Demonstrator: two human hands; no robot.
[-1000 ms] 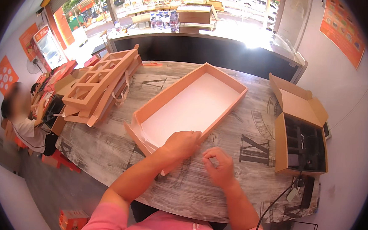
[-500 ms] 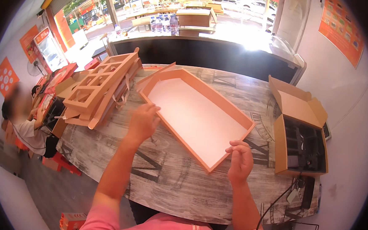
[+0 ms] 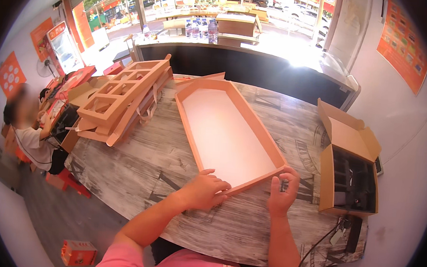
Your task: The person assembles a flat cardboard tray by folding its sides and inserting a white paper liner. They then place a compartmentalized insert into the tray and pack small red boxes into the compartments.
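Note:
A shallow orange-brown cardboard box tray [image 3: 253,119] with a white inner bottom lies on the table, its long side running away from me. My left hand [image 3: 202,189] is at its near left corner, fingers bent over the rim. At the near right corner, my right hand [image 3: 283,192] has curled fingers and thumb against the edge. A loose cardboard flap [image 3: 216,76] sticks out behind the far end. To the left lies a stack of cardboard pieces, topped by a divider insert [image 3: 123,91] with square openings and a ribbon [image 3: 150,107] hanging beside it.
An open brown box [image 3: 350,178] with black contents stands on the table [image 3: 236,237] at the right, beside a cable [image 3: 314,247] and keys [image 3: 337,235]. A person [image 3: 32,137] works at the far left. Bottles [image 3: 212,31] stand on the counter beyond.
The tray has turned so its near end faces me more. My left hand has moved from its left side to the near left corner; my right hand now touches the near right corner.

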